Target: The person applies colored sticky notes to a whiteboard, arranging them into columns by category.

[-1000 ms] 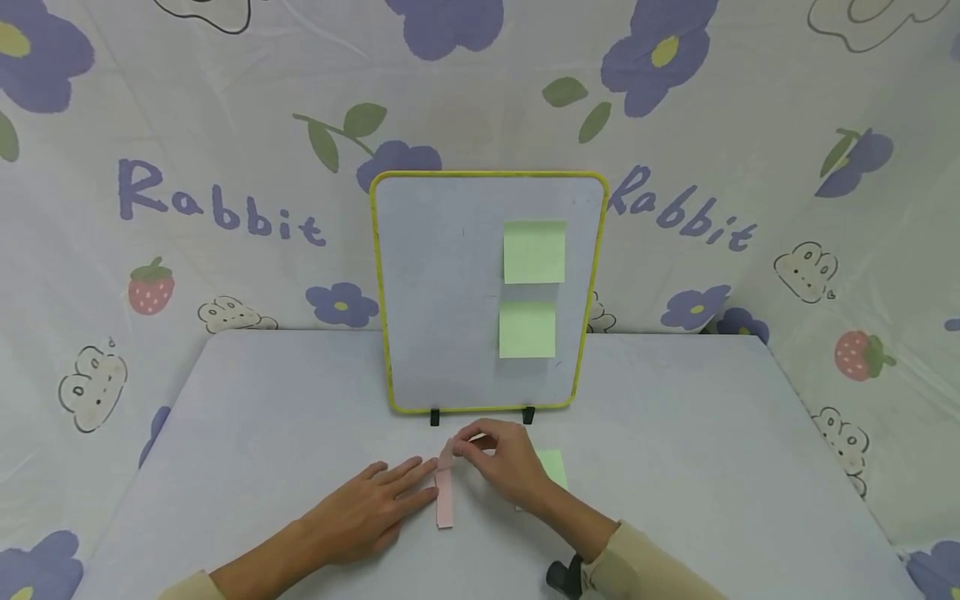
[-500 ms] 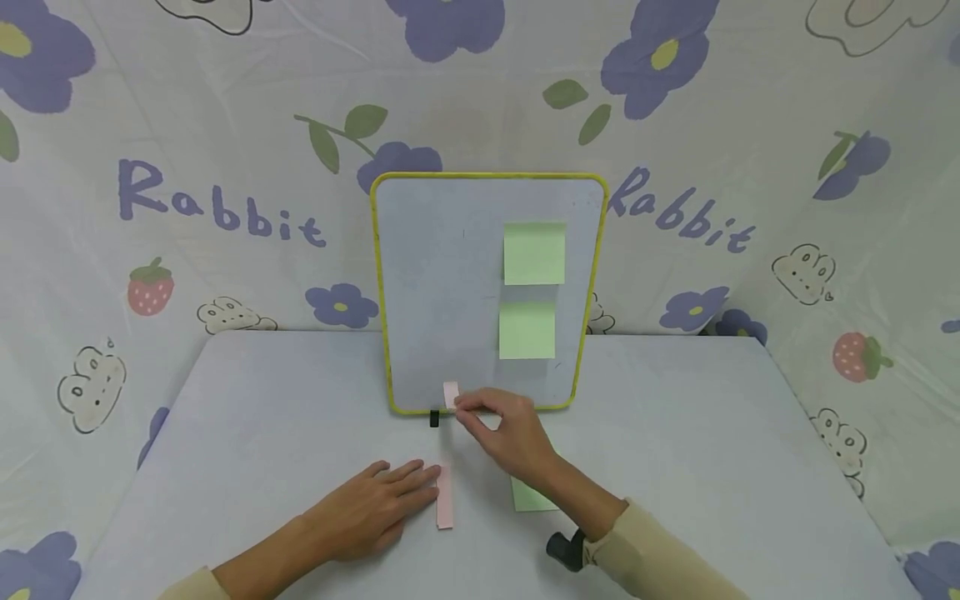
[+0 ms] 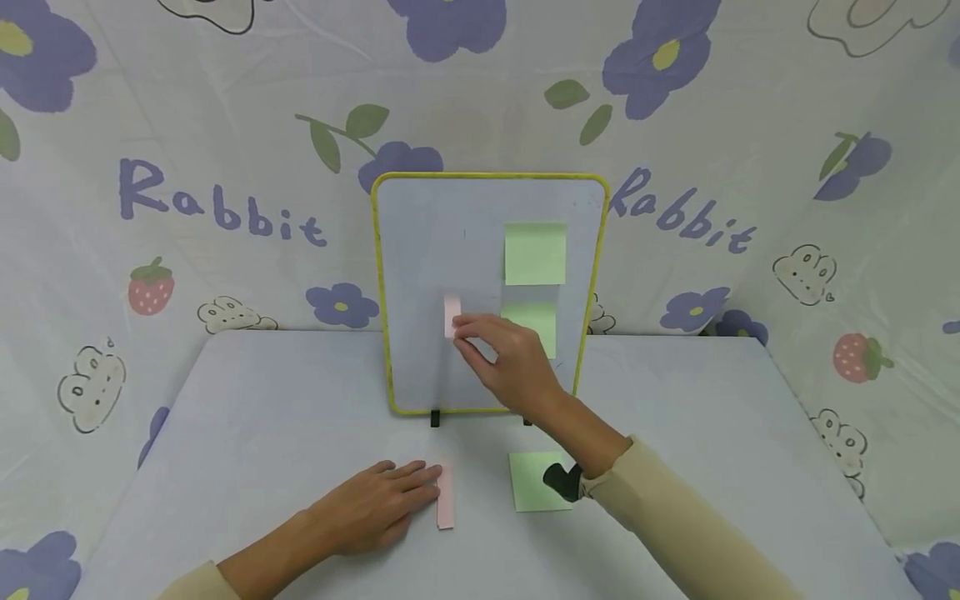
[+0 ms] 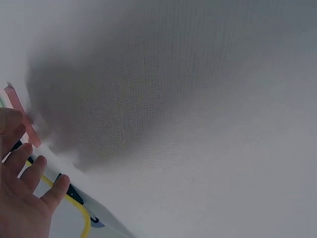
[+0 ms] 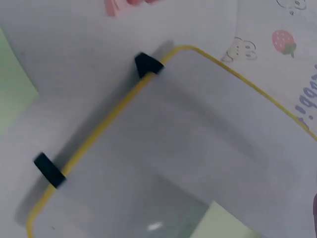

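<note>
My right hand (image 3: 517, 367) is raised in front of the whiteboard (image 3: 420, 242), pinching a small pink sticky note (image 3: 452, 308) between thumb and fingertips. The note stands upright before the board's left middle; whether it touches the surface I cannot tell. Down on the table, my left hand (image 3: 375, 508) lies with fingers extended, its fingertips on a narrow pink sticky-note pad (image 3: 446, 500). The left wrist view shows that pad (image 4: 22, 116) beside the fingertips. Two green sticky notes are on the board's right half: the upper (image 3: 535, 254) in full, the lower (image 3: 546, 321) partly behind my right hand.
A green sticky-note pad (image 3: 527, 485) lies on the table, partly covered by the black device (image 3: 561, 482) at my right wrist. Black feet (image 3: 435, 418) support the yellow-framed board. A patterned cloth (image 3: 247, 108) hangs behind the table (image 3: 285, 392).
My right hand peeled the pink note off the pad and carried it upward, from the table to the middle height of the board. My left hand has stayed at the pink pad.
</note>
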